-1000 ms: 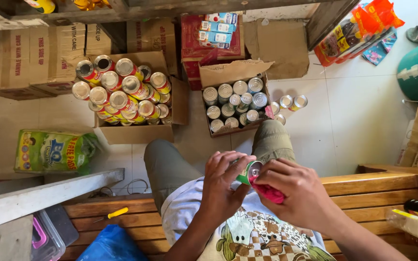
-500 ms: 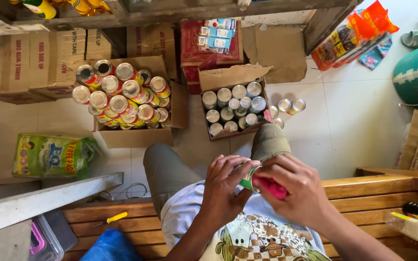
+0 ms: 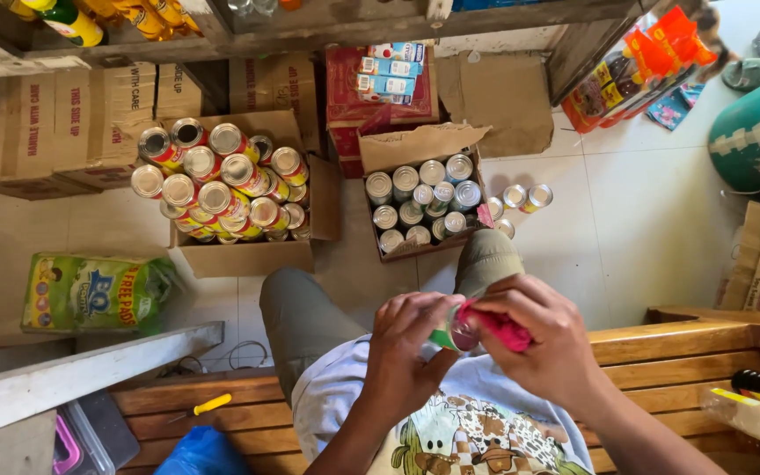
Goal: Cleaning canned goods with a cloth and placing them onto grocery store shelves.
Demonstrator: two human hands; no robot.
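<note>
Pink cloth (image 3: 501,332) in right hand (image 3: 545,345) had slid further over can (image 3: 452,334) top since second before; left hand (image 3: 408,350) kept grip on can body above lap. Probably wiping lid; contact partly hidden. Can boxes (image 3: 244,255) on floor unchanged.

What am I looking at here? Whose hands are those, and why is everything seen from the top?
The camera sits on a person's head and looks down, so you see that person's own lap and hands. No robot here. The person sits on a wooden bench. The left hand holds a small can, and the right hand presses a pink cloth against it. On the tiled floor in front stand two open cardboard boxes: the bigger box is piled with cans, the smaller box holds silver-topped cans. A few loose cans stand beside it. A green bag lies to the left.
</note>
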